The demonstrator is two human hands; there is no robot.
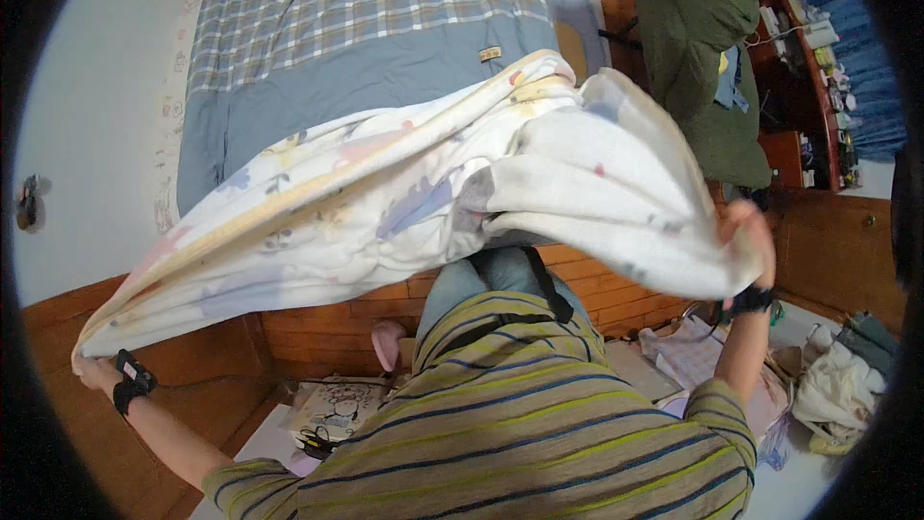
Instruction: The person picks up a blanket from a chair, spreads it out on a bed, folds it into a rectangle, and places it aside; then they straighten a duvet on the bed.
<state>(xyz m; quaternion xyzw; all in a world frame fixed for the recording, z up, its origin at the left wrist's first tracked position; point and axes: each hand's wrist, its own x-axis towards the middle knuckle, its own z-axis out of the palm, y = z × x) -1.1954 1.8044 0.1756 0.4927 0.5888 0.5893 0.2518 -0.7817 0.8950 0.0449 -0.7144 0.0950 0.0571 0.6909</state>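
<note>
A white blanket (pixel 346 209) with pastel animal and flower prints and a pale yellow border stretches across the space before me. My left hand (pixel 95 373), far out to the left, grips one corner of it. Out to the right, my right hand (pixel 747 238) is closed on another part of the edge and looks blurred. Between the hands the fabric hangs in long folds, its right half billowing. Its far side covers the near end of a bed with a blue-grey plaid quilt (pixel 390 0); whether they touch is unclear.
A dark green cover (pixel 693 58) drapes over something right of the bed, near red-brown shelves (pixel 816 79) holding small items. Behind me are a printed box (pixel 339 404), folded clothes (pixel 693 354) and a white cloth bundle (pixel 837 383). A pale wall (pixel 101 101) stands left.
</note>
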